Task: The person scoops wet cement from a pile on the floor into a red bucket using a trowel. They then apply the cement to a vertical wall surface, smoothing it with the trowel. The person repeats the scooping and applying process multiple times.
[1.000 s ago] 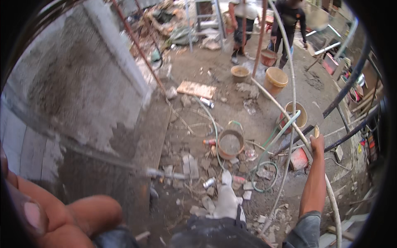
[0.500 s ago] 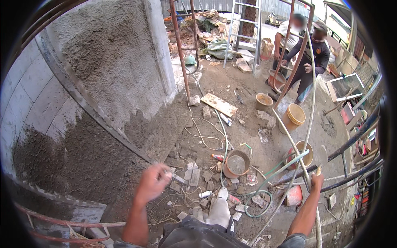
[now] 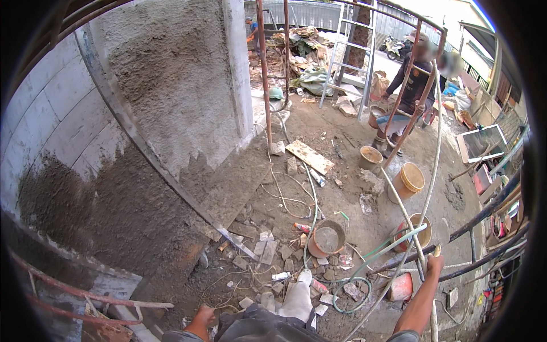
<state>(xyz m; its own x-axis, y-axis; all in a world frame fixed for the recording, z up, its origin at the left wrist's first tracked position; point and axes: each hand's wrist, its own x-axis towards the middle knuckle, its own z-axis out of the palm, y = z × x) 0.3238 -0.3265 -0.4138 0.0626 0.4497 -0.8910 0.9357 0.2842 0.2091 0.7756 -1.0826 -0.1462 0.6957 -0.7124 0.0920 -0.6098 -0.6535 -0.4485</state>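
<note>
One hand's loaded: the right hand has its fingers wrapped round a pale handle off to the right, while the left hand hangs low, looks empty, and can't tell if its fingers are apart or together. Step's probably plastering the wall, with a long bar slanting in front, so the next move likely calls for left-hand support at the bar's low end.
</note>
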